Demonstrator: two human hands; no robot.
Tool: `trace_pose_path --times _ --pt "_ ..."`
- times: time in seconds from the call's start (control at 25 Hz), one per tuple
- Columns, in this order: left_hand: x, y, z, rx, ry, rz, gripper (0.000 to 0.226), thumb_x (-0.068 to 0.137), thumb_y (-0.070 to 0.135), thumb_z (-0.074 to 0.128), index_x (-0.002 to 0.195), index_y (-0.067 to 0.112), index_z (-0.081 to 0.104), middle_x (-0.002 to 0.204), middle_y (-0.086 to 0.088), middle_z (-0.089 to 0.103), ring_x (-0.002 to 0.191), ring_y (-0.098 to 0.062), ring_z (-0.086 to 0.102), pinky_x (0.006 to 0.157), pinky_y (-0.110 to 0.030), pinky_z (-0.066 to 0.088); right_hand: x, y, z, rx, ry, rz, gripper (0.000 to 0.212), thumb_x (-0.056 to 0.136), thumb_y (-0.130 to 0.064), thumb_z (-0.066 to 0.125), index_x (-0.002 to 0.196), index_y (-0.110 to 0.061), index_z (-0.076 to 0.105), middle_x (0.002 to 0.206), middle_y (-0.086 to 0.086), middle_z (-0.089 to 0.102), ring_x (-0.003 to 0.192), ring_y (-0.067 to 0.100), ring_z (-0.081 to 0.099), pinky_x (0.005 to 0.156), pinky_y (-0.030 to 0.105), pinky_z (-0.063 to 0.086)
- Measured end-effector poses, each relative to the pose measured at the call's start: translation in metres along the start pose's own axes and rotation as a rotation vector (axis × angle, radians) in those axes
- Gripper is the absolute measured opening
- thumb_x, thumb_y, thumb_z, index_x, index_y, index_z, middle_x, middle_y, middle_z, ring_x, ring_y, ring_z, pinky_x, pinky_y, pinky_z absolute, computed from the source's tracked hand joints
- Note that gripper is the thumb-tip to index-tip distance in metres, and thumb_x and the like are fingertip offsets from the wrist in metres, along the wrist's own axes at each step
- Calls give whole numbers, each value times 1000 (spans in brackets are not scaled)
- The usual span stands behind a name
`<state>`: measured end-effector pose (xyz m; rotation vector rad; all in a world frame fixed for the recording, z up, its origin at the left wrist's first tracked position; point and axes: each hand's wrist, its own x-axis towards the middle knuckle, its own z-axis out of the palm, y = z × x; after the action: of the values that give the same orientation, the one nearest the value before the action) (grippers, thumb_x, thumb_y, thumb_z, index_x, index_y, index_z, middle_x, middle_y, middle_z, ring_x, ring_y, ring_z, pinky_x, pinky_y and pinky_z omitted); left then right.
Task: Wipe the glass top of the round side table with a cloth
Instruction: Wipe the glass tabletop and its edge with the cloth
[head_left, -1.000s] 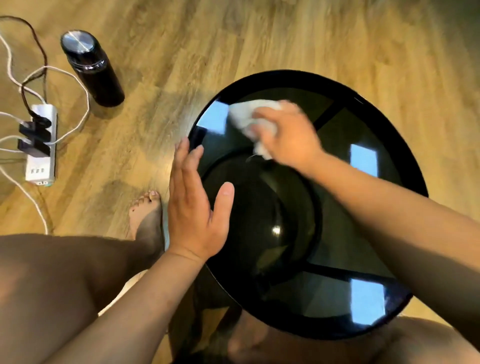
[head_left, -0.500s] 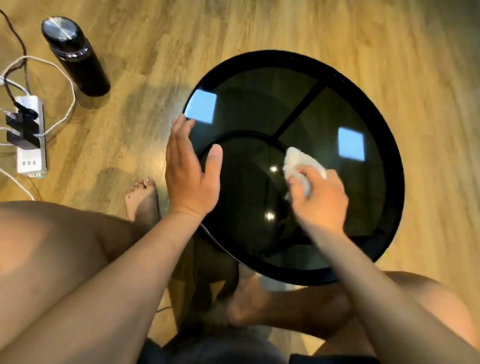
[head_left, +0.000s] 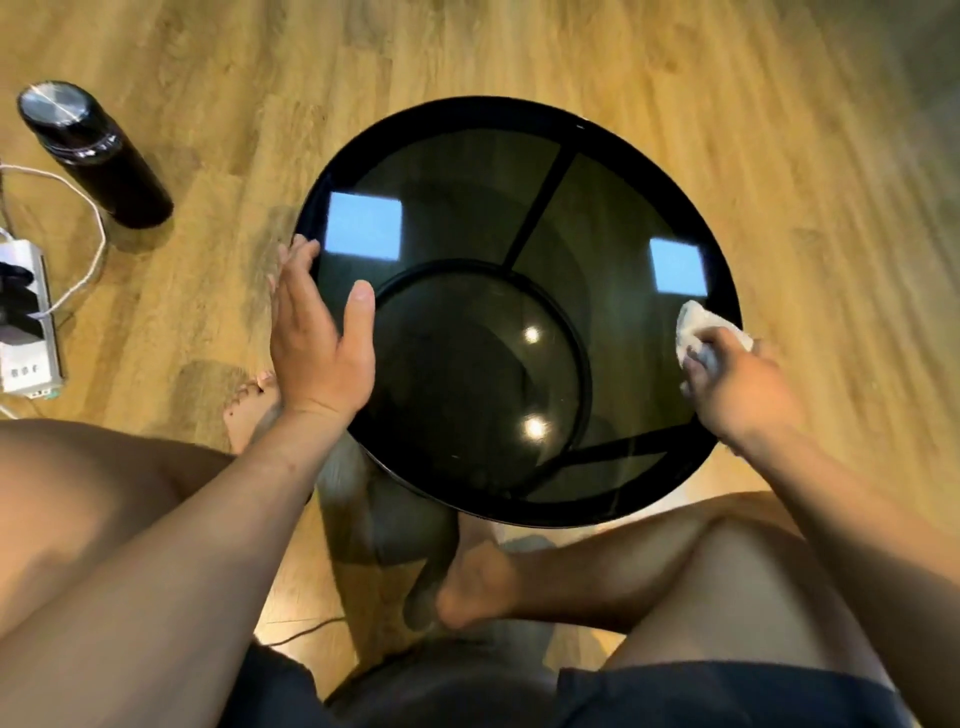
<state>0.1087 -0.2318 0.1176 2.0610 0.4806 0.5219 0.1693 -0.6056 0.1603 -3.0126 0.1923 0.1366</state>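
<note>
cloth (head_left: 698, 325) mostly hidden under fingers | right hand (head_left: 737, 387) grips it at bench (head_left: 519, 119) right rim, blurred | left hand (head_left: 319, 345) flat, fingers spread, on bench left rim

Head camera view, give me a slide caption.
Right hand wipes cloth along glass top edge; left hand steadies rim.

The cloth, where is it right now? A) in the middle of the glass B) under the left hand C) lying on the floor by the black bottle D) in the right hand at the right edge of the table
D: the white cloth is bunched in the right hand at the table's right rim.
</note>
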Motion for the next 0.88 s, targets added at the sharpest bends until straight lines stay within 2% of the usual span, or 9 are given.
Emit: trace_pose_path --times 0.08,0.16,0.28,0.36,0.44,0.6,0.72,0.8,0.88 --pt "-1 0 0 -5 -1 0 63 93 44 38 145 8 35 156 -13 37 148 -28 28 119 -50 25 -34 -38 10 19 101 -31 34 93 -38 48 125 -27 55 105 24 54 90 44 60 79 42 48" --pt "0 -2 1 -6 5 -1 63 93 45 38 145 8 36 154 -13 38 145 -27 32 118 -49 28 -95 -96 30 86 103 -201 31 91 -39 51 118 -27 61 98 17 54 84 39 58 73 39 48" --pt "-1 -4 -1 -14 7 6 62 94 44 39 145 9 36 153 -13 41 144 -29 34 115 -51 30 -163 -177 46 174 -64 -541 28 90 -42 53 113 -29 58 98 7 52 84 24 51 68 31 40" --pt "-2 -4 -1 -12 2 11 63 94 45 39 145 8 36 152 -13 41 143 -29 35 115 -50 31 -156 -182 46 189 -145 -758 28 89 -42 54 114 -32 58 97 6 52 84 24 51 68 32 37" --pt "-1 -4 0 -8 -4 7 64 93 45 38 145 7 36 151 -13 42 142 -28 37 115 -49 31 -126 -142 41 101 -72 -833 29 85 -41 56 113 -35 61 93 6 55 82 29 55 68 36 39" --pt "0 -5 -2 -17 0 -1 62 94 44 39 145 8 36 150 -12 43 142 -29 37 115 -52 30 -15 -17 17 -101 0 -349 39 80 -52 44 118 -42 50 107 11 57 95 37 60 80 46 49" --pt "-1 -3 0 -15 -2 -16 61 94 45 39 145 11 36 152 -11 42 144 -28 35 116 -52 29 38 7 -1 23 18 49 38 86 -46 44 121 -33 50 111 24 60 101 42 59 81 42 50" --pt "-1 -4 0 -13 10 -8 60 94 43 39 144 10 37 151 -11 43 143 -28 36 116 -52 29 24 -22 4 36 128 109 32 91 -38 47 120 -25 55 106 25 60 100 43 57 78 38 44" --pt "1 -4 1 -7 14 -10 58 95 42 40 143 9 38 150 -12 44 141 -27 38 116 -50 30 -24 -73 18 67 166 -66 29 91 -38 50 114 -25 61 97 20 58 86 41 60 70 36 44"
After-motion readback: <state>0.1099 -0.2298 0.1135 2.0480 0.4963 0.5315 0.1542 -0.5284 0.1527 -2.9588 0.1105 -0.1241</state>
